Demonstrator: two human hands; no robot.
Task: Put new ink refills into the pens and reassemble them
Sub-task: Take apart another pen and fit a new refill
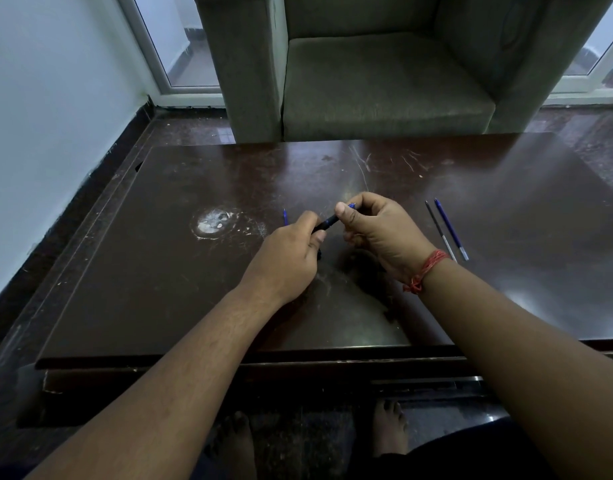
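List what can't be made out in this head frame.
- Pen: both ends buried in the left hand and right hand; whether it is fully screwed together is hidden.
- Blue piece beyond the left hand: mostly covered by it, identity unclear.
- Two refills on the table: too small to tell new from used.

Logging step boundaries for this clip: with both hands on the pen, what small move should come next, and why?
Probably twist the two halves together until they seat. The left hand grips the dark end of the pen and the right hand pinches its blue end, held above the table. Two refills lie untouched to the right.
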